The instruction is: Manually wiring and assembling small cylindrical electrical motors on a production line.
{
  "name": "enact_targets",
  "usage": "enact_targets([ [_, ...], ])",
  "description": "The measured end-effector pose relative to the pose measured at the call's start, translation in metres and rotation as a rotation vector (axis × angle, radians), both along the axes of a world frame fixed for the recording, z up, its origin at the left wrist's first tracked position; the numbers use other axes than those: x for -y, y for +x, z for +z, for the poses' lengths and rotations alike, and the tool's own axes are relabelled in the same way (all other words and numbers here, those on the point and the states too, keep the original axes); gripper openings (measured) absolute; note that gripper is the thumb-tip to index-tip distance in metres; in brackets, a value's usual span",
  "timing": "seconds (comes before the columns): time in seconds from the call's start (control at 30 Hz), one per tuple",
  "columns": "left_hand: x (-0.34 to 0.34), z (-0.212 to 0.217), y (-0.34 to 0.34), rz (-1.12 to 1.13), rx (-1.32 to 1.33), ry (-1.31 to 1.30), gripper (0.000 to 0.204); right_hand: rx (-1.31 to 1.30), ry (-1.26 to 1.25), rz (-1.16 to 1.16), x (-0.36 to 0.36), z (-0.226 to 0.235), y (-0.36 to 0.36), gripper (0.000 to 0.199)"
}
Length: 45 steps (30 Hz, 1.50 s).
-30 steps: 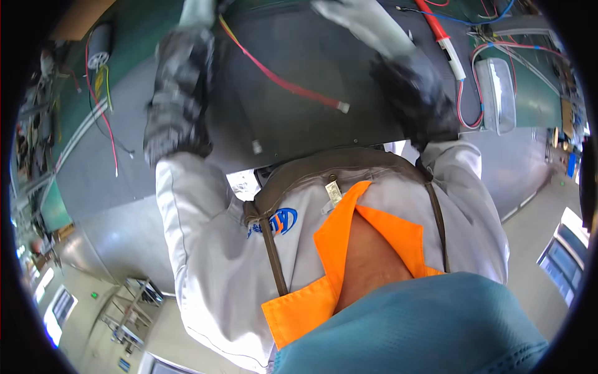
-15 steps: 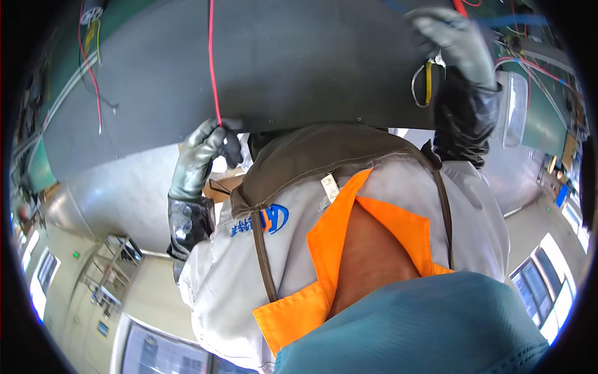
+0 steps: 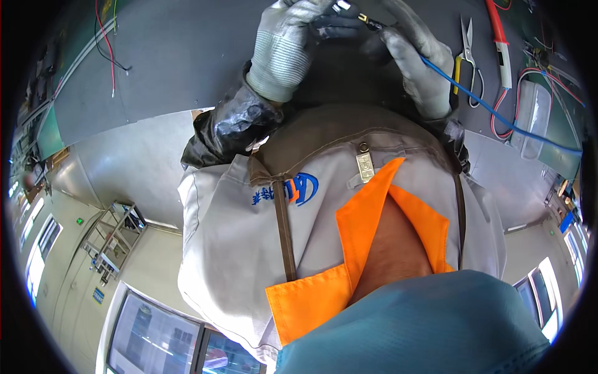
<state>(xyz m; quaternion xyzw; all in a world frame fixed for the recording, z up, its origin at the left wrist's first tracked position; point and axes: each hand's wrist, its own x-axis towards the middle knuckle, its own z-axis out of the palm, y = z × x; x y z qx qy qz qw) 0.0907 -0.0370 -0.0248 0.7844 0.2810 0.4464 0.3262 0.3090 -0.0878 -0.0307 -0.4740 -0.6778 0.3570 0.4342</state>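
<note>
blue wire (image 3: 467,93) gripped by the right hand (image 3: 427,68), metal tip toward the left hand (image 3: 283,53)

the wire is thin, smooth and evenly blue, with a short black sleeve (image 3: 375,25) near its end and a small brass-coloured terminal (image 3: 362,17) beyond that. its end part is held above a dark work surface (image 3: 174,56), near the top of the view and in front of the person's chest.

the right hand, in a grey glove, has its fingers and thumb pinched narrow around the wire close to the sleeve. the left hand, gloved too, is brought up near the terminal; its fingers are bent, and a small white piece (image 3: 341,5) shows at their tips by the upper edge. whether they grip that piece, i cannot tell.

on the right lies a clear, oblong case (image 3: 534,115) with rounded ends; what it may hold cannot be made out. beside it are looped red and white wires (image 3: 493,118), a red and white tool (image 3: 498,37), and scissors (image 3: 467,50) with their blades up and one yellow grip.

the terminal points left and slightly upward. from the right hand the wire's long axis slants down to the right, crosses the looped wires and flattens out toward the right rim.
</note>
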Motion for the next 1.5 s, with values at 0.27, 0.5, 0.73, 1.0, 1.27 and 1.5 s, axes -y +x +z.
enact_targets([
  [0.27,0.004,-0.008,0.019,-0.068,0.572,-1.073,0.032,0.126,-0.054,-0.147,-0.001,0.003,-0.007,0.053],
  [0.5,0.002,-0.044,0.044,0.188,0.295,-0.391,0.035,0.227,-0.036,-0.216,-0.008,-0.001,-0.017,0.055],
  [0.73,-0.012,-0.044,0.043,0.049,0.121,-0.288,0.021,0.732,0.253,-0.239,-0.018,0.014,0.088,0.070],
  [1.0,-0.017,-0.047,0.025,-0.025,0.782,-1.246,0.023,0.943,0.124,-0.664,-0.030,-0.067,0.263,0.053],
  [1.27,-0.014,-0.071,0.027,-0.095,0.846,-1.208,0.027,-0.102,-0.245,-0.002,-0.202,-0.005,0.087,0.049],
  [1.5,-0.013,-0.079,0.025,-0.081,0.690,-1.004,0.033,0.132,-0.353,0.085,-0.274,-0.004,0.065,0.039],
])
